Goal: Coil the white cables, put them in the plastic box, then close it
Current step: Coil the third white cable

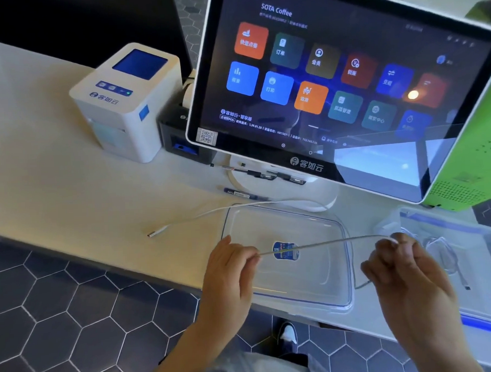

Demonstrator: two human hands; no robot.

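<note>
I hold a white cable [325, 242] stretched between both hands above a clear plastic lid [335, 269] with a blue sticker. My left hand [228, 273] pinches one end of the stretch, and my right hand [402, 266] pinches the other, with a short length hanging below it. A second white cable [211, 212] lies on the counter behind the lid, its metal plug pointing left. The clear plastic box [451, 227] with a blue clip stands at the right, and a coiled white cable [444, 250] shows through it.
A point-of-sale screen [332, 83] on a white stand leans over the counter [55, 180]. A white label printer [125, 104] and a black printer [177, 138] stand at left. Pens [242, 193] lie under the screen. A green case [469, 173] sits at right.
</note>
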